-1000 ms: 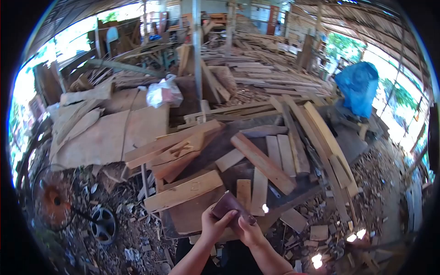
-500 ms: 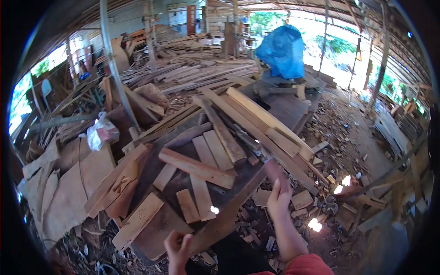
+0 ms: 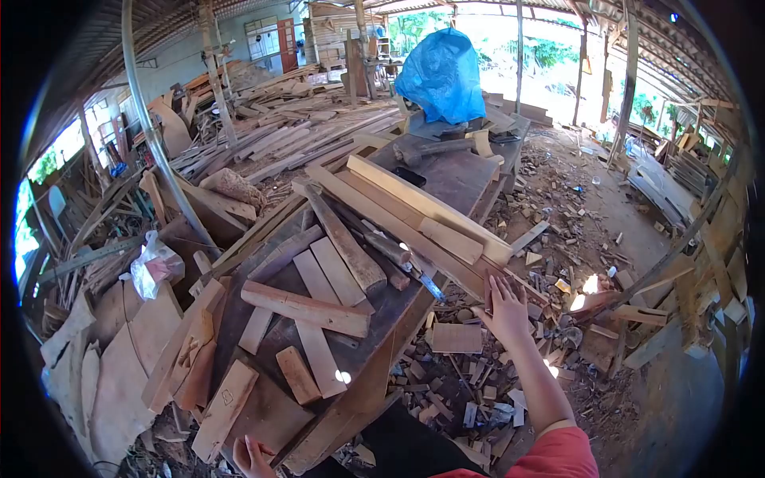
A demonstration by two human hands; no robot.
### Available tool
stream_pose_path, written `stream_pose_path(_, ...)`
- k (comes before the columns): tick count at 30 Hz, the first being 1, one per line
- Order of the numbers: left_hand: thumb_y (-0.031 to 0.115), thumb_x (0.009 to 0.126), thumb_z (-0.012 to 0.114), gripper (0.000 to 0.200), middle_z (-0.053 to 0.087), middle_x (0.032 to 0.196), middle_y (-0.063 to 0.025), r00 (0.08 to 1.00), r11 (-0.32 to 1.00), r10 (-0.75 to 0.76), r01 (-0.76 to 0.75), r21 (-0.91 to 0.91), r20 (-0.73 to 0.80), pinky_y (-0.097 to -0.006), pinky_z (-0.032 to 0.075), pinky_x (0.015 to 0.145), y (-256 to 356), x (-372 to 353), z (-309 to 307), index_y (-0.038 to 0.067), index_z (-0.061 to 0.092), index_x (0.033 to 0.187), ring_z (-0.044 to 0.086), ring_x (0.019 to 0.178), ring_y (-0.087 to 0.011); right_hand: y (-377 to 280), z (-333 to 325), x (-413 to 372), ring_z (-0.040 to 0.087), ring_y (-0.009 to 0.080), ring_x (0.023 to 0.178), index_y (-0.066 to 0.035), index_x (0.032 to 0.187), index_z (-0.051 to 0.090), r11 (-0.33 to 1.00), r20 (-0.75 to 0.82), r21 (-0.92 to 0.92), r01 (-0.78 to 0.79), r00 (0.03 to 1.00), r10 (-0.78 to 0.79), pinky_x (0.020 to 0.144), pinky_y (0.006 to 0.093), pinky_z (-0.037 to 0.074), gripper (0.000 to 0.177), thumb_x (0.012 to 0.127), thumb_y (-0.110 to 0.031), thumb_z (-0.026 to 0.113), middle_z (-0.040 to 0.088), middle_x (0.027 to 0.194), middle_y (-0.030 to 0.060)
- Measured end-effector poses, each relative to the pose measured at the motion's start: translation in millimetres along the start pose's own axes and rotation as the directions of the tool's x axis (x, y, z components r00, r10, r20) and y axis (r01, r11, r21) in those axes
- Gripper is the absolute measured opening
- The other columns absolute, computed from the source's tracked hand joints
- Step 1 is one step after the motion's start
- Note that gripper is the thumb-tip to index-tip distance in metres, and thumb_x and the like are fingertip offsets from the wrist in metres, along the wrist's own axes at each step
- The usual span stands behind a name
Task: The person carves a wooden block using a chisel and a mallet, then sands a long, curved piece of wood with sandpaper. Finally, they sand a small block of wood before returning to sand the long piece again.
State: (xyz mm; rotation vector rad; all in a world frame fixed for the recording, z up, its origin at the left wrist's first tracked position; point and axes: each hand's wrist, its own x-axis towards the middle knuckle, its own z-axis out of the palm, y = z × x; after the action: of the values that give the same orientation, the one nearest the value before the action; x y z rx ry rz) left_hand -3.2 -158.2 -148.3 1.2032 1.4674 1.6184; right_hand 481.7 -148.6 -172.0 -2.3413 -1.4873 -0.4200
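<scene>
My right hand (image 3: 508,312) reaches out at the near end of a stack of long boards (image 3: 430,235). Between its thumb and stretched fingers is a small dark reddish-brown piece of wood (image 3: 488,291), partly hidden by the fingers. At the bottom edge my left hand (image 3: 253,460) shows only in part, its fingers loosely apart with nothing visible in them. Close to it lies a pale plank (image 3: 226,408) with a mark on it. A thick wooden bar (image 3: 307,308) lies across thinner slats (image 3: 319,354) on the dark workbench (image 3: 275,414). A saw-like blade (image 3: 431,287) juts past the bench edge.
A blue tarpaulin (image 3: 442,76) covers something at the bench's far end. Offcuts (image 3: 457,338) litter the ground on the right. A metal post (image 3: 149,135) and a white plastic bag (image 3: 151,267) stand on the left. Timber piles (image 3: 279,143) fill the background.
The view has turned to the right. My right hand has moved forward to the end of the long boards with the wood piece. My left hand has dropped toward the bottom edge and its fingers have loosened.
</scene>
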Motion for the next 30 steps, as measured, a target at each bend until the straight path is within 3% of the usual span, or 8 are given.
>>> stream_pose_path(3, 0.026, 0.09, 0.055, 0.035, 0.043, 0.053, -0.0017, 0.999, 1.0, 0.007, -0.007, -0.022, -0.036, -0.0259, 0.03, 0.043, 2.5, -0.6, -4.3, 0.005, 0.047, 0.062, 0.037, 0.045, -0.0103, -3.1, -7.1, 2.2, 0.037, 0.0252, 0.126, -0.006, 0.134, 0.032, 0.998, 0.064, -0.065, 0.008, 0.998, -0.004, 0.105, 0.0505, 0.021, 0.066, 0.081, -0.039, 0.056, 0.043, 0.132, 0.0132)
stream_pose_path(9, 0.023, 0.088, 0.058, 0.028, 0.046, 0.055, -0.0012, 0.991, 1.0, -0.003, 0.001, -0.015, -0.137, -0.0262, 0.032, 0.044, -19.1, 6.5, -24.3, 0.006, 0.051, 0.067, 0.039, 0.046, -0.0102, 14.7, 21.2, 15.2, 0.056, 0.0263, 0.106, 0.001, 0.115, 0.049, 0.929, -0.094, -0.355, 0.104, 0.985, -0.146, 0.1, 0.0482, 0.03, 0.047, 0.075, -0.021, 0.061, 0.057, 0.111, 0.0189)
stream_pose_path(12, 0.023, 0.087, 0.059, 0.026, 0.046, 0.056, -0.0009, 0.989, 0.996, -0.039, 0.027, -0.083, -0.145, -0.0261, 0.033, 0.044, 3.7, 0.6, -19.9, 0.007, 0.052, 0.068, 0.041, 0.047, -0.0105, 10.9, -4.3, 20.3, 0.063, 0.0254, 0.072, -0.003, 0.086, 0.055, 0.989, -0.032, -0.078, 0.122, 0.992, -0.125, 0.067, 0.0349, 0.049, 0.019, 0.072, -0.013, 0.061, 0.062, 0.077, 0.0088)
stream_pose_path(14, 0.025, 0.088, 0.058, 0.026, 0.046, 0.057, -0.0007, 0.94, 0.961, -0.246, 0.205, -0.188, -0.236, -0.0259, 0.034, 0.044, 29.5, -4.6, -11.9, 0.008, 0.052, 0.068, 0.041, 0.048, -0.011, 7.1, -17.4, 18.2, 0.063, 0.0251, 0.073, -0.004, 0.086, 0.055, 0.99, -0.016, -0.078, 0.121, 0.992, -0.123, 0.065, 0.0346, 0.049, 0.018, 0.072, -0.013, 0.061, 0.062, 0.078, 0.0091)
stream_pose_path(21, 0.032, 0.087, 0.058, 0.031, 0.046, 0.058, -0.0008, 0.93, 0.941, -0.288, 0.231, -0.247, -0.228, -0.0264, 0.035, 0.045, -4.1, 9.8, -46.3, 0.011, 0.051, 0.066, 0.04, 0.048, -0.0128, -8.1, -34.6, 7.7, 0.063, 0.0261, 0.075, -0.003, 0.092, 0.056, 0.981, -0.12, 0.064, 0.182, 0.977, -0.174, 0.064, 0.0356, 0.05, 0.022, 0.073, -0.013, 0.061, 0.063, 0.084, 0.0099)
stream_pose_path(25, 0.027, 0.089, 0.055, 0.024, 0.047, 0.062, -0.002, 0.98, 0.92, -0.146, 0.085, -0.382, -0.135, -0.0269, 0.037, 0.046, -19.0, 14.0, -58.0, 0.01, 0.05, 0.073, 0.044, 0.053, -0.0133, -21.1, -49.4, 4.5, 0.063, 0.026, 0.083, -0.001, 0.101, 0.057, 0.959, -0.147, 0.101, 0.265, 0.957, -0.249, 0.066, 0.0349, 0.05, 0.03, 0.075, -0.015, 0.061, 0.063, 0.093, 0.0129)
stream_pose_path(28, 0.032, 0.091, 0.05, 0.023, 0.053, 0.078, -0.0015, 0.996, 0.818, 0.017, 0.038, -0.573, 0.09, -0.0265, 0.038, 0.053, -38.2, 21.5, -76.1, 0.009, 0.051, 0.088, 0.051, 0.067, -0.0133, -44.9, -67.3, 8.7, 0.062, 0.0236, 0.091, 0.002, 0.109, 0.055, 0.835, -0.251, 0.096, 0.542, 0.825, -0.506, 0.075, 0.0338, 0.051, 0.039, 0.074, -0.012, 0.062, 0.062, 0.102, 0.0134)
stream_pose_path(30, 0.044, 0.089, 0.048, 0.037, 0.054, 0.086, -0.0046, 0.992, 0.714, -0.124, 0.067, -0.697, -0.032, -0.0311, 0.041, 0.064, -29.6, 27.6, -70.6, 0.009, 0.052, 0.1, 0.051, 0.076, -0.0172, -65.3, -72.6, 7.1, 0.061, 0.0238, 0.092, 0.001, 0.109, 0.055, 0.74, -0.284, 0.045, 0.671, 0.719, -0.634, 0.077, 0.0343, 0.051, 0.038, 0.073, -0.011, 0.062, 0.061, 0.104, 0.0126)
